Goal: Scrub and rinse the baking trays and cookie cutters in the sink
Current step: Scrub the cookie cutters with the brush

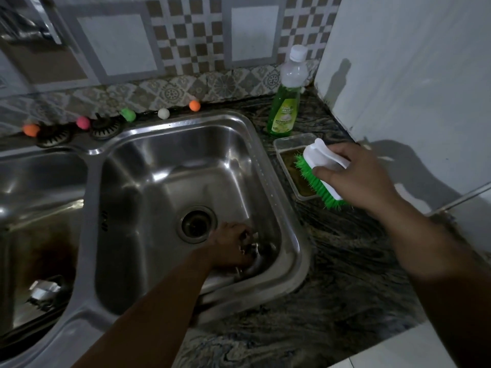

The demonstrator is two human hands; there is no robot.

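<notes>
My left hand (231, 245) reaches into the right basin of the steel sink (164, 166), just right of the drain (196, 224). Its fingers close on small shiny metal pieces (252, 247) that look like cookie cutters; their shape is hard to tell. My right hand (356, 176) grips a white scrub brush with green bristles (322, 168) over a clear plastic tray (288, 152) on the counter beside the sink. The bristles point down at the tray.
A green dish soap bottle (285, 102) stands behind the tray. Several coloured balls (194, 105) line the sink's back edge. The left basin (39, 208) holds a dark metal item (43, 290). A white wall (411, 75) bounds the dark stone counter (345, 274) on the right.
</notes>
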